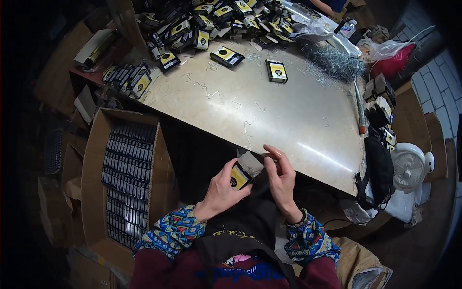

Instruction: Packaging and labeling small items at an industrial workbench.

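Note:
In my left hand (223,189) is a small black and yellow cardboard box (240,177), gripped by its sides over my lap. Its grey top flap (250,163) stands open toward the table; the inside of the box cannot be made out. My right hand (280,179) is just right of that flap, fingers stretched out and the thumb apart from them, with nothing visible in it. Ahead on the table lie thin bent wire pieces (207,90). Two similar boxes lie flat beyond them, one yellow-faced box (276,71) and another box (226,56) to its left.
A big pile of such boxes (211,21) covers the table's far left. Left of me stands a carton (156,139) packed with rows of dark boxes. A heap of wire hooks (332,60) lies far right, near a white fan (409,166). The table (288,120) edge runs before me.

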{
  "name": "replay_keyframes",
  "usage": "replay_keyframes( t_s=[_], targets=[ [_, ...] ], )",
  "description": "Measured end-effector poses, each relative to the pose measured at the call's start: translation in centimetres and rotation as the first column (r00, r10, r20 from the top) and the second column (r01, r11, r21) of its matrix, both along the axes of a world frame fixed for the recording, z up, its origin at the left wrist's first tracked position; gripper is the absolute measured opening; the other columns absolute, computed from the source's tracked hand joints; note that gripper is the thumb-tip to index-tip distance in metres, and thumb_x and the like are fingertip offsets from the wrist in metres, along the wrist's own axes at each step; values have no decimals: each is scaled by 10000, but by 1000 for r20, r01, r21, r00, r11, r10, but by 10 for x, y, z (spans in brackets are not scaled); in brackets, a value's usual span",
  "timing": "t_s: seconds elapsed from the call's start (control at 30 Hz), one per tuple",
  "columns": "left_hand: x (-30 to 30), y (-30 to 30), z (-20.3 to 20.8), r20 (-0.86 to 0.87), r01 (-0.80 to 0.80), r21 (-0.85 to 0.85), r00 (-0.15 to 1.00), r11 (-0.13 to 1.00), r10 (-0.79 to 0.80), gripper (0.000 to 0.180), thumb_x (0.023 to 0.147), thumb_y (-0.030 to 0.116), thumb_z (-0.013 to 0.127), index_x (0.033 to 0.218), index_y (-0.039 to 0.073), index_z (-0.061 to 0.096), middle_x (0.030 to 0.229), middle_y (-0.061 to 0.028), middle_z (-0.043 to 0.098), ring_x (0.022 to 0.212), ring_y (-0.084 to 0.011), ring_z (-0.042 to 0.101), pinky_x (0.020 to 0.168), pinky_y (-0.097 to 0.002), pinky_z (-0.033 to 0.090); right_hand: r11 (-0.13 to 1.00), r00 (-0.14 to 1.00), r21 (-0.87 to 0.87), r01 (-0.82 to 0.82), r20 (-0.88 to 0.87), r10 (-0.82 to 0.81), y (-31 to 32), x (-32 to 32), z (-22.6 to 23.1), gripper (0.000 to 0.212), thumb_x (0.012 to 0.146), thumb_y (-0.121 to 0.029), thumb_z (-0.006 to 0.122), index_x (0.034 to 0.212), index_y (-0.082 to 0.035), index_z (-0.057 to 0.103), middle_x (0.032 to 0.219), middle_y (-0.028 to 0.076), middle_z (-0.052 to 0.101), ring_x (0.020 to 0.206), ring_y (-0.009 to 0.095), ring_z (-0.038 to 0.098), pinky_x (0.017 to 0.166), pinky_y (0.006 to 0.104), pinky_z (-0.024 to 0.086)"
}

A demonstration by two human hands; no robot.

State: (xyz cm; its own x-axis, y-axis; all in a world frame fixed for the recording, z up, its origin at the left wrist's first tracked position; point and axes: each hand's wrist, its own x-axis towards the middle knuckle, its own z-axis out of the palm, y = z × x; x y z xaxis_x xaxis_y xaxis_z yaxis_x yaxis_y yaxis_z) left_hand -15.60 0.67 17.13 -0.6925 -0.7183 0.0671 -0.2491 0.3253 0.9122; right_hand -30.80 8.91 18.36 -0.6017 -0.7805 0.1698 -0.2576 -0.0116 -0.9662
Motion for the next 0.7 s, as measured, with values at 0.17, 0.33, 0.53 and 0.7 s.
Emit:
replay_keyframes(
  t_s=[0.17, 0.33, 0.53, 0.7],
  targets=[
    [-1, -2, 6, -23, 33, 70, 999, 997, -32, 765, 668, 136, 805, 1314, -30, 431, 1110, -217, 627, 1007, -335, 659, 853, -369, 527, 969, 784, -131, -208, -615, 85, 17, -9, 7, 378, 850, -5, 674, 1220, 5, 594, 1228, 179, 588, 1081, 270, 598, 912, 347, 486],
    [-2, -3, 2, -24, 117, -292, 991, 949, -130, 802, 630, 128, 805, 1328, -8, 434, 1147, -218, 598, 993, -394, 636, 848, -400, 533, 997, 996, 66, -25, 87, 19, -1, 6, 1, 393, 898, -107, 669, 1261, 8, 572, 1224, 135, 579, 1056, 207, 599, 885, 293, 487],
    [-1, -4, -1, -60, 12, -133, 998, 991, -20, 822, 680, 123, 805, 1373, -2, 381, 1195, -236, 588, 1044, -390, 634, 864, -403, 533, 996, 990, -89, 28, -138, -40, 9, 2, 2, 276, 916, -91, 630, 1169, 16, 640, 1219, 123, 594, 1052, 209, 595, 881, 308, 486],
    [-2, -5, -1, -110, 67, -213, 990, 975, -92, 836, 696, 165, 800, 1394, 3, 367, 1228, -238, 577, 1068, -397, 625, 879, -403, 535, 980, 777, 10, -200, -608, 165, 10, 2, 4, 376, 800, -67, 703, 1172, -25, 665, 1351, 211, 521, 1166, 344, 530, 934, 385, 469]
  ],
)
